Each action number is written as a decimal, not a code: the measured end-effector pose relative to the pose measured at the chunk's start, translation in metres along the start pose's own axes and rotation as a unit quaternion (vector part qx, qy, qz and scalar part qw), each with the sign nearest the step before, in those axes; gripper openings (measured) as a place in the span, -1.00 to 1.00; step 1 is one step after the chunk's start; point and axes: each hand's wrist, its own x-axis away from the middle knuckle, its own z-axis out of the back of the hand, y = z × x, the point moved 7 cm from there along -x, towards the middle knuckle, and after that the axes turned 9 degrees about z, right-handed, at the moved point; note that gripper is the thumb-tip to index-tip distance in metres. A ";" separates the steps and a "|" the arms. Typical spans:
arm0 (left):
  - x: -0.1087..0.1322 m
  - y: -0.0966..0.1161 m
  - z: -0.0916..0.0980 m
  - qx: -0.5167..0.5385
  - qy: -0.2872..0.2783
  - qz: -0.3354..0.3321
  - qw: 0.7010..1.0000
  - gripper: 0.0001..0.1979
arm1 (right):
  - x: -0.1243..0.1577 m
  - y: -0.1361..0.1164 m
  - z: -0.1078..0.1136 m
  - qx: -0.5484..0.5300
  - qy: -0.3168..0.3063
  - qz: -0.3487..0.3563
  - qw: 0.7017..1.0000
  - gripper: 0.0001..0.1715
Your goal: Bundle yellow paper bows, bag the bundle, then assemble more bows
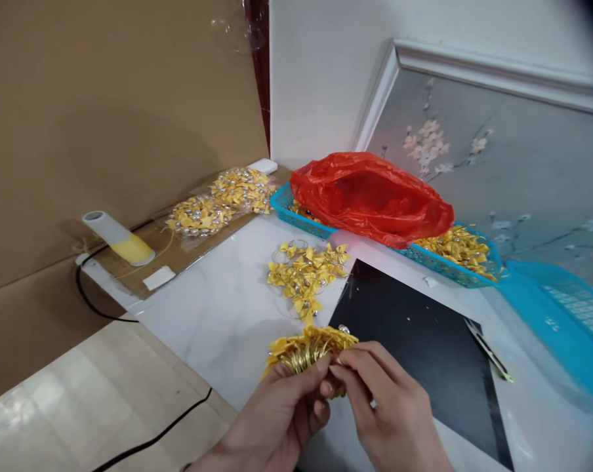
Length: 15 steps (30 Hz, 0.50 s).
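My left hand [289, 406] is closed around a bundle of yellow flower ornaments [309, 347], with their gold wire loops gathered side by side and the yellow petals fanned out on the far side. At the right edge of this bundle, my right hand [389, 400] is pinched, its fingertips close to my left thumb. Whatever sits between those right fingertips is too small and hidden to name. Just beyond the bundle, a loose pile of similar yellow flowers [304, 272] with silvery beads and thin loops lies on the white marbled tabletop [208, 308].
A black mat [414, 347] lies at right, with small thread snips [490, 351] on its edge. Behind stand a blue basket [454, 272] of yellow pieces, a red plastic bag [370, 196] and a blue lid [562, 321]. Bagged beaded flowers [203, 213] and a white-yellow tube [119, 237] are at left.
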 end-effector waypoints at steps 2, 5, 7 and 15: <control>0.000 0.000 0.000 -0.009 0.002 -0.001 1.000 -0.88 | 0.002 0.001 -0.004 0.013 -0.011 0.015 1.000 -0.72; 0.000 0.000 -0.001 -0.017 0.000 0.000 1.000 -0.82 | 0.006 0.003 -0.009 0.030 -0.054 0.054 0.997 -0.66; 0.000 0.001 0.000 -0.019 0.001 -0.002 1.000 -0.80 | 0.008 0.003 -0.013 0.050 -0.076 0.086 0.992 -0.62; -0.001 -0.001 0.001 -0.054 -0.010 0.001 0.998 -0.80 | 0.008 -0.012 -0.017 0.113 -0.104 0.164 0.974 -0.56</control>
